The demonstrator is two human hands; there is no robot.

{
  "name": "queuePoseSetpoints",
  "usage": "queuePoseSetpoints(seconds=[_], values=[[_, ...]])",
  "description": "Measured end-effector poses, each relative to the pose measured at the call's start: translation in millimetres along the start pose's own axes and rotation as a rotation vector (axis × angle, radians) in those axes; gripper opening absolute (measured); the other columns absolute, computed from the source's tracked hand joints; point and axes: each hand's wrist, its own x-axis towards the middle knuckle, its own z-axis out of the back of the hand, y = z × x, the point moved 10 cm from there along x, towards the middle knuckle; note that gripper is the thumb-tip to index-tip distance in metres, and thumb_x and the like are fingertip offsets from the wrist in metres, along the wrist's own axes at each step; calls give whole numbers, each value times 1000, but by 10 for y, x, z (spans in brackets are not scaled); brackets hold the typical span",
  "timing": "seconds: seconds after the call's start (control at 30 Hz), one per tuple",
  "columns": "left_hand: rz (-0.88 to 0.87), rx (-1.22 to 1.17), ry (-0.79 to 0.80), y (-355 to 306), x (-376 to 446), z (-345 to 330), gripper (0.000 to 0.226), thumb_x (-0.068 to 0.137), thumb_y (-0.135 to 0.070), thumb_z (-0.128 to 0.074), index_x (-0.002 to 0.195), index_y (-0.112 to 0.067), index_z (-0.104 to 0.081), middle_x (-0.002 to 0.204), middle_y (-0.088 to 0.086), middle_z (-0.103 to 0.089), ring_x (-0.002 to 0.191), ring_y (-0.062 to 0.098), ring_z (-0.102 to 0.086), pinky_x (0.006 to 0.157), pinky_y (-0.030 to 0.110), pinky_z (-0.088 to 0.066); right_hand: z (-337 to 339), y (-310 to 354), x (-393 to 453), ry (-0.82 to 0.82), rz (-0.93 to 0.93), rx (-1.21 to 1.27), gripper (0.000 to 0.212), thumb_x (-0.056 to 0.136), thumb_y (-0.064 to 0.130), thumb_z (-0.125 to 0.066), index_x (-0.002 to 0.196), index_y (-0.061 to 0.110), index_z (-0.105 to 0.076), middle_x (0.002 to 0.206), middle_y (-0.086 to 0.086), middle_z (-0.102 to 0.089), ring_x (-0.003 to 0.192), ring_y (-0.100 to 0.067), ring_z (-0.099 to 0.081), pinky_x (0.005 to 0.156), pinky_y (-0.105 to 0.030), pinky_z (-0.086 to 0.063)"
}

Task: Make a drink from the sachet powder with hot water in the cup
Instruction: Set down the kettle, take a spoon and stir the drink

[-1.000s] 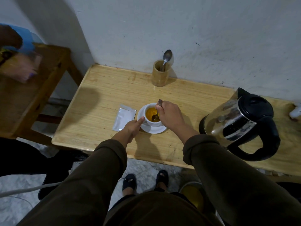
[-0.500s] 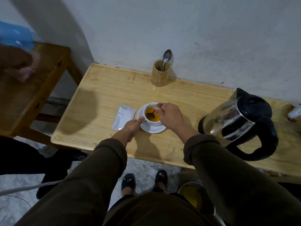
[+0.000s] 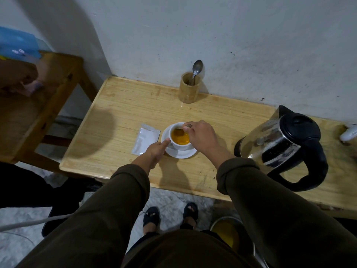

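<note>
White cup [image 3: 180, 146] of orange drink on saucer [image 3: 179, 154], mid-bench near front edge; left hand [image 3: 156, 151] fingers closed on cup, right hand [image 3: 201, 136] fingers pinching spoon [image 3: 178, 130].

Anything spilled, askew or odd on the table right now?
Nothing stands out. The cup sits upright on its saucer, orange drink inside, no spill visible on the table. Left hand steadies the cup; right hand holds a spoon in it. Sachet lies flat beside the saucer; kettle stands upright.
</note>
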Motion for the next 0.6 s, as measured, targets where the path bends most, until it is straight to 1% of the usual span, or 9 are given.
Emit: queuePoseSetpoints(seconds=[0.13, 0.23, 0.33, 0.4, 0.47, 0.53, 0.6], values=[[-3, -10, 5, 21, 36, 5, 87, 65, -71, -53, 125, -9, -62, 126, 13, -65, 119, 31, -59, 109, 50, -43, -36, 75, 16, 53, 48, 23, 31, 96, 29, -45, 97, 10, -69, 94, -16, -71, 90, -32, -64, 80, -42, -52], [-12, -18, 5, 22, 46, 7, 91, 61, -73, -53, 124, -9, -63, 126, 14, -65, 118, 31, -60, 109, 50, -44, 12, 79, 26, 47, 48, -2, 31, 98, 26, -42, 95, 3, -63, 95, -17, -68, 92, -32, -60, 76, -36, -46], [-13, -24, 4, 3, 5, -3, 85, 68, -70, -53, 125, -8, -62, 125, 13, -65, 118, 30, -59, 109, 49, -44, 79, 58, 42, 8, 26, -102, 32, 100, 25, -37, 110, 8, -61, 105, -13, -65, 103, -29, -56, 75, -34, -42], [-14, -21, 1, 5, 11, 3, 84, 70, -70, -53, 125, -8, -62, 125, 13, -65, 118, 30, -59, 109, 49, -44, 89, 48, 61, -17, 26, -145, 31, 100, 25, -35, 110, 12, -62, 107, -10, -66, 104, -27, -54, 74, -33, -43], [-15, -34, -2, 18, 23, 14, 93, 62, -75, -55, 125, -8, -63, 125, 13, -66, 118, 31, -60, 109, 50, -44, 62, 54, 63, -13, 37, -164, 31, 100, 22, -36, 112, 14, -63, 108, -10, -67, 106, -27, -53, 79, -35, -48], [-16, -38, 3, 36, 58, 16, 100, 52, -78, -56, 124, -9, -63, 125, 13, -66, 118, 30, -60, 108, 50, -45, 48, 55, 52, 8, 31, -137, 32, 100, 22, -37, 115, 15, -64, 110, -10, -68, 108, -27, -53, 85, -38, -50], [-21, -43, 9, 13, 31, 5, 96, 56, -76, -56, 123, -9, -64, 124, 13, -66, 117, 30, -60, 108, 49, -45, 34, 64, 44, 23, 27, -72, 32, 99, 25, -40, 112, 15, -67, 107, -12, -68, 106, -28, -55, 85, -37, -48]])
